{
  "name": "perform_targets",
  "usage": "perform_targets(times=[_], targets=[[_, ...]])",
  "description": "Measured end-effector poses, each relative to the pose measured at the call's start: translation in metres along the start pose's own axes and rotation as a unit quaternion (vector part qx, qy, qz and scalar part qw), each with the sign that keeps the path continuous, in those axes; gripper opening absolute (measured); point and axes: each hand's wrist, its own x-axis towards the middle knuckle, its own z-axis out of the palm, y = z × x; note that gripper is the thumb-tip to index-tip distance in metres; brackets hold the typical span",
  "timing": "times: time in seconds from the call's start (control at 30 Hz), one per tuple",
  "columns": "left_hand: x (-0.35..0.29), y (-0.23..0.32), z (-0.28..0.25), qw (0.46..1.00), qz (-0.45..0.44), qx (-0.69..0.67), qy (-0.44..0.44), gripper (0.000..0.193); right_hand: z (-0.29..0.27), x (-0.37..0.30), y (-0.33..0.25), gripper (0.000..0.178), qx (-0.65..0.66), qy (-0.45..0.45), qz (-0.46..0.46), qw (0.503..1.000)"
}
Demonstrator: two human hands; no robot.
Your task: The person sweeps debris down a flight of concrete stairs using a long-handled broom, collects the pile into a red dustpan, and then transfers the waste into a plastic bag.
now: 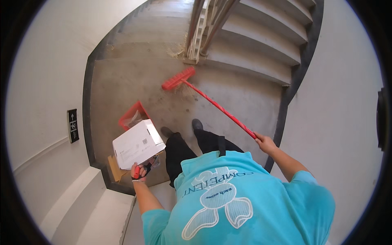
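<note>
My right hand (266, 143) is closed round the upper end of a red broom's handle (222, 109). The broom head (178, 78) rests on the landing, its bristles by some pale litter near the foot of the railing. My left hand (139, 172), with a dark strap across it, is closed on a red handle end. This lines up with a red dustpan (140, 107) farther off, though a white box (136, 146) hides the stretch between. Clear plastic (131, 121) lies in the dustpan. Whether the box rests in the dustpan or is also held, I cannot tell.
Stairs lead down (151, 25) at the far left and up (261, 38) at the far right, with a metal railing (203, 30) between. Brown cardboard (116, 168) lies beside the box at the left. White walls and a wall-mounted exit sign (73, 125) flank the landing.
</note>
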Motion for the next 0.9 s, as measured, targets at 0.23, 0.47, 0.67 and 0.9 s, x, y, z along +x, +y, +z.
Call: perform_targets(times=[0.23,0.47,0.67,0.9], targets=[[0.040,-0.023,0.014,0.995,-0.095,0.035,0.001,0.021,0.014,0.098,-0.070,0.041,-0.058,0.031,-0.015,0.998],[0.054,0.006,0.013,0.969,-0.163,0.173,0.068,0.022,0.043,0.044,-0.116,0.042,0.013,0.015,-0.025,0.999],[0.048,-0.014,-0.016,0.960,-0.197,0.176,0.095,0.020,0.061,0.095,-0.164,0.039,-0.072,0.008,-0.146,0.987],[0.065,-0.033,-0.023,0.955,-0.203,0.184,0.117,0.021,0.048,0.238,-0.261,0.035,-0.204,0.010,-0.222,0.953]])
